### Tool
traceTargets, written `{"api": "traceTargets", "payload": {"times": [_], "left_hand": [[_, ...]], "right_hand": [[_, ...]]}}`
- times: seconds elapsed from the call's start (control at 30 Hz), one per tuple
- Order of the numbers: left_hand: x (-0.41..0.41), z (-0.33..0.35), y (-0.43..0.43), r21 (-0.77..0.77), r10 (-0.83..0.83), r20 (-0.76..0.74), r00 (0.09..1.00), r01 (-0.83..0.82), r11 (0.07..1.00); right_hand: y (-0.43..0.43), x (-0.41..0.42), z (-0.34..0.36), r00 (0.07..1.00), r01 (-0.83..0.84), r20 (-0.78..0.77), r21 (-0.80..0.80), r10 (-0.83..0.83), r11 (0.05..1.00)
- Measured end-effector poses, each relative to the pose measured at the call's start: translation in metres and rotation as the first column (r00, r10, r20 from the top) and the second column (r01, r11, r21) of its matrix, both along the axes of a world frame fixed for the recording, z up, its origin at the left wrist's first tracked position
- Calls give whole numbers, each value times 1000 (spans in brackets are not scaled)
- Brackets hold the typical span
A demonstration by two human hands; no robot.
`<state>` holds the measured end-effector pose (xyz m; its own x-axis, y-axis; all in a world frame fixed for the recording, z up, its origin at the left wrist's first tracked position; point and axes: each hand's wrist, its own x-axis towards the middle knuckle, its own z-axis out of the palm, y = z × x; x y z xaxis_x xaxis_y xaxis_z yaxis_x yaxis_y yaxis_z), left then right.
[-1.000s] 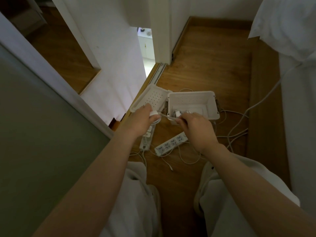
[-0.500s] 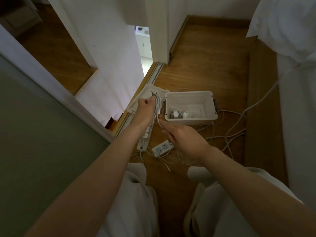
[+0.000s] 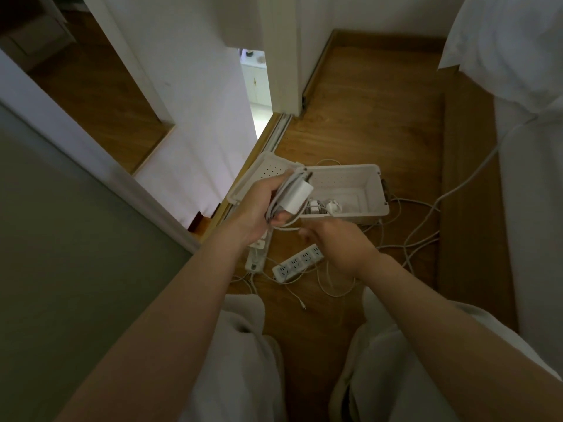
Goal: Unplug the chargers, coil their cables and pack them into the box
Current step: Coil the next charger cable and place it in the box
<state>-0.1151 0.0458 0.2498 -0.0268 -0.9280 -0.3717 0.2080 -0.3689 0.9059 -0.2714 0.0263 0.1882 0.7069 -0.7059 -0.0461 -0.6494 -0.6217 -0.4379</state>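
My left hand (image 3: 260, 202) grips a white charger (image 3: 297, 197) with its cable (image 3: 281, 196) looped in several turns through the palm. The loose end of that cable runs down to my right hand (image 3: 338, 245), whose curled fingers pinch it just below the charger. Behind both hands a white plastic box (image 3: 370, 190) stands open on the wooden floor, with coiled chargers (image 3: 324, 206) lying inside at its near left. Its perforated lid (image 3: 265, 175) leans against the wall on the left.
Two white power strips (image 3: 297, 263) (image 3: 254, 258) lie on the floor below my hands. Loose white cables (image 3: 405, 242) trail to the right toward a white bed (image 3: 533, 178). A wall and sliding-door track close off the left. My knees are at the bottom.
The left hand has turned so the charger block faces up and has more cable looped in it. The right hand moved from the box edge down to below the charger, drawing the cable end.
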Motion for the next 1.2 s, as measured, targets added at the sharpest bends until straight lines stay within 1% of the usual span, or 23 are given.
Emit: {"api": "traceTargets", "payload": {"times": [0.07, 0.13, 0.2, 0.27, 0.33, 0.47, 0.57, 0.67, 0.73, 0.8, 0.83, 0.87, 1.0, 1.1, 1.2], "left_hand": [[5, -1, 4, -1, -102, 105, 989, 102, 995], [9, -1, 7, 13, -162, 213, 964, 163, 987], [9, 1, 8, 32, -160, 324, 933, 158, 987], [7, 2, 10, 36, -136, 381, 914, 133, 991], [7, 3, 11, 26, -117, 413, 903, 117, 993], [14, 0, 12, 8, -103, 468, 878, 112, 994], [14, -2, 12, -20, -97, 490, 867, 122, 992], [7, -5, 10, -40, -97, 563, 821, 144, 989], [1, -8, 10, -65, -98, 653, 751, 185, 981], [-4, -10, 11, -96, -88, 743, 663, 236, 967], [-5, -12, 10, -100, -89, 762, 641, 253, 962], [-6, -13, 10, -98, -98, 763, 639, 265, 959], [-5, -14, 8, -111, -139, 712, 688, 307, 945], [-5, -15, 8, -106, -171, 701, 692, 338, 935], [-5, -16, 8, -153, -118, 703, 701, 311, 938]], "right_hand": [[-4, -2, 4, 999, 32, 41, 10, -33, 999], [-5, -1, 10, 991, 65, 114, 81, -74, 995], [-5, 2, 15, 966, 111, 208, 213, -156, 971], [-4, 5, 20, 924, 129, 302, 329, -234, 936], [-4, 6, 28, 904, 86, 357, 384, -234, 919], [5, 3, 42, 910, -75, 390, 483, -137, 872], [12, 2, 44, 894, -100, 422, 511, -148, 853], [12, 0, 42, 887, -16, 402, 516, -226, 857], [10, -1, 39, 897, 48, 366, 478, -249, 877], [8, 0, 38, 902, 73, 353, 446, -250, 892], [8, -1, 37, 899, 77, 356, 442, -254, 894], [7, -1, 36, 893, 81, 364, 445, -263, 892], [3, -5, 35, 869, 88, 404, 440, -285, 894], [2, -6, 36, 858, 79, 420, 459, -295, 885], [1, -5, 36, 835, 83, 443, 485, -326, 871]]}}
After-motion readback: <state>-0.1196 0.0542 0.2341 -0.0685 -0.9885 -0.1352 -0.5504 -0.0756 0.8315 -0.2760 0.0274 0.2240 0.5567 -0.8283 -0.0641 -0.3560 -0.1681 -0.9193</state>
